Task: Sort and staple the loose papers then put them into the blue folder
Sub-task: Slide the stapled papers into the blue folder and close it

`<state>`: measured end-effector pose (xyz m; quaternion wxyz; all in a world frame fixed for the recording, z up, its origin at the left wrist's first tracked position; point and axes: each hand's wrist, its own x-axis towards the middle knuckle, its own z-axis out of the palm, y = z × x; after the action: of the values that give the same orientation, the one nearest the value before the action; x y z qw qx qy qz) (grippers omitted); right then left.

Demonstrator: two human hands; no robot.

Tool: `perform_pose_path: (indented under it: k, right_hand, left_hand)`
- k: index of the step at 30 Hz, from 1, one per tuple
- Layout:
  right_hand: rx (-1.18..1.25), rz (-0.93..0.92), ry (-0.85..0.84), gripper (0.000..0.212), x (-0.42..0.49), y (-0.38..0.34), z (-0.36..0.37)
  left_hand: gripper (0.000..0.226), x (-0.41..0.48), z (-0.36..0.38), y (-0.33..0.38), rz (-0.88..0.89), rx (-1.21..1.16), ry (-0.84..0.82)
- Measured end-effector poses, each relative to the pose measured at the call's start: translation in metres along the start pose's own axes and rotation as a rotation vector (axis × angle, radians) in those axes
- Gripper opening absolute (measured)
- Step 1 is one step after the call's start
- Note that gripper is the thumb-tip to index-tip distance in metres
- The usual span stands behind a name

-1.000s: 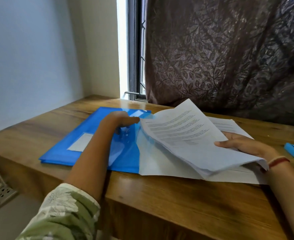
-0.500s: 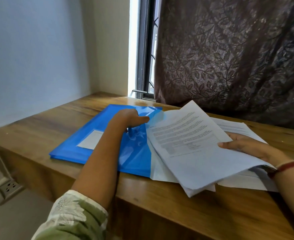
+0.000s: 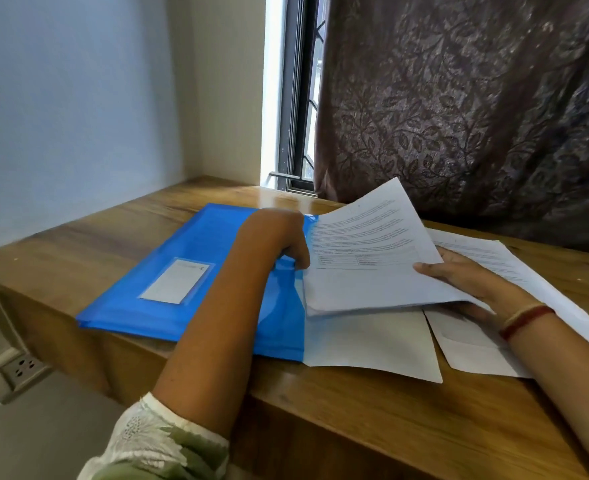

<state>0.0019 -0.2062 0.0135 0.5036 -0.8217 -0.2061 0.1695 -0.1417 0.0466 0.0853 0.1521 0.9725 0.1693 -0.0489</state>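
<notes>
The blue folder [image 3: 196,268] lies flat on the surface [image 3: 320,410], its open edge on its right side. Our left hand [image 3: 279,233] curls its fingers on that edge, seemingly lifting the mouth. Just right of the folder, our right hand [image 3: 466,277] pinches the papers [image 3: 365,265], thumb on top. Their long axis runs along the open edge, left long side leading. We judge a leftward slide comes next.

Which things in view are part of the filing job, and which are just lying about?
In the job:
blue folder, its open edge held by the left hand
printed sheaf, held in the right hand
loose sheets flat on the table

Just there:
curtain
window
wall socket
</notes>
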Motion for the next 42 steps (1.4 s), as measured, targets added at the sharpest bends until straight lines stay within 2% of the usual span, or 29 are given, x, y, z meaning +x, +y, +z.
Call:
perform_pose_path:
  k: [2,5,8,13,18,22,27,30,33,37,42]
  right_hand:
    - [-0.006,0.013,-0.046,0.036,-0.005,-0.001,-0.004]
    - [-0.135,0.01,-0.078,0.044,-0.015,-0.006,-0.011]
    - [-0.285,-0.034,-0.037,0.048,-0.023,-0.011,-0.012]
    - [-0.032,0.038,-0.052,0.032,-0.006,-0.009,-0.004]
    - [-0.03,0.032,0.011,0.023,0.003,-0.001,-0.003]
    - [-0.007,0.031,0.084,0.028,0.001,0.003,0.001]
    - [0.151,0.075,0.07,0.017,-0.003,0.003,0.007]
    - [0.206,0.099,0.069,0.013,-0.005,0.001,0.01]
    - [0.246,0.109,0.076,0.013,-0.008,-0.004,0.015]
    - [0.227,0.088,0.085,0.013,-0.013,-0.008,0.022]
    - [0.222,0.025,0.102,0.022,-0.023,-0.021,0.033]
  left_hand:
    - [0.019,0.0,0.0,0.0,0.038,-0.024,0.061]
    - [0.03,0.0,-0.001,-0.002,0.058,-0.027,0.143]
    - [0.031,-0.002,-0.003,-0.001,0.097,-0.034,0.196]
    - [0.026,-0.005,0.001,0.008,0.189,-0.014,0.233]
    - [0.016,-0.004,0.012,0.015,0.261,0.115,0.246]
    - [0.016,-0.009,0.032,0.016,0.317,0.185,0.14]
    - [0.018,-0.023,0.038,0.001,0.442,0.235,0.075]
    - [0.032,-0.025,0.038,-0.011,0.595,0.221,0.169]
    - [0.037,-0.025,0.043,-0.02,0.72,0.163,0.272]
    - [0.042,-0.025,0.052,-0.02,0.706,0.092,0.403]
    - [0.044,-0.023,0.057,-0.013,0.691,0.083,0.468]
